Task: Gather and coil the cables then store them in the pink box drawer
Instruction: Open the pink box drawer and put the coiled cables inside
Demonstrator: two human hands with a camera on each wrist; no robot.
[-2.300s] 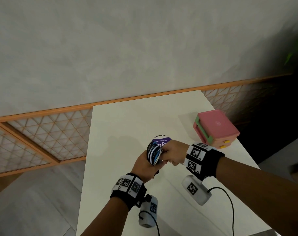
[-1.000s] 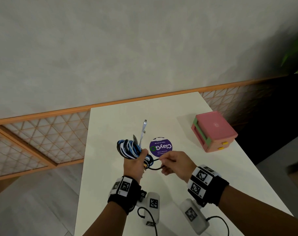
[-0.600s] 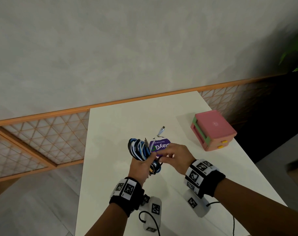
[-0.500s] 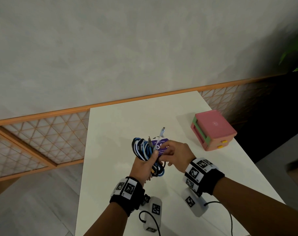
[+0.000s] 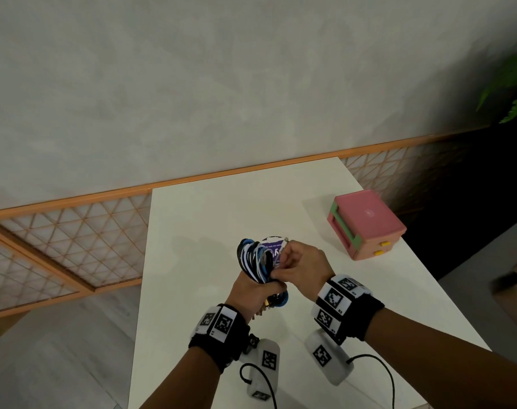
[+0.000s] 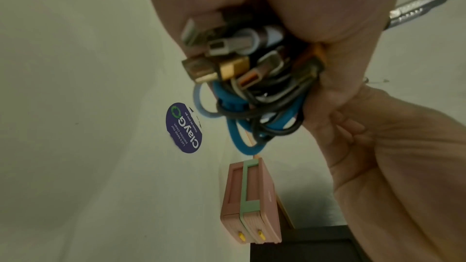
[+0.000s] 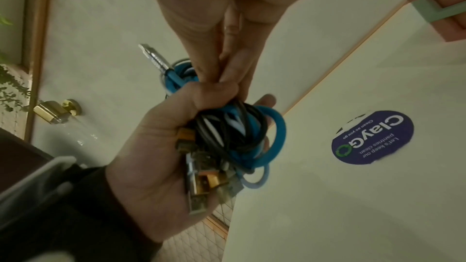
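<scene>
My left hand (image 5: 264,287) grips a coiled bundle of cables (image 5: 252,261) in blue, black and white, upright above the white table (image 5: 204,219). Several plugs stick out below the fist (image 6: 214,67). My right hand (image 5: 280,270) is against the bundle and pinches a cable strand right above the left thumb (image 7: 216,87). A silver plug (image 7: 153,57) juts out behind the coil. The pink box (image 5: 366,222) stands at the table's right edge, right of both hands, its two yellow-knobbed drawers (image 5: 381,249) shut.
A round purple sticker (image 7: 373,138) lies flat on the table under the hands, partly hidden by the bundle (image 5: 276,246). An orange-framed lattice panel (image 5: 74,225) runs along the wall behind. A green plant (image 5: 514,84) hangs at the far right.
The hands have come together. The loose end with the silver plug, which stood up from the bundle, is now pulled down against the coil by my right fingers.
</scene>
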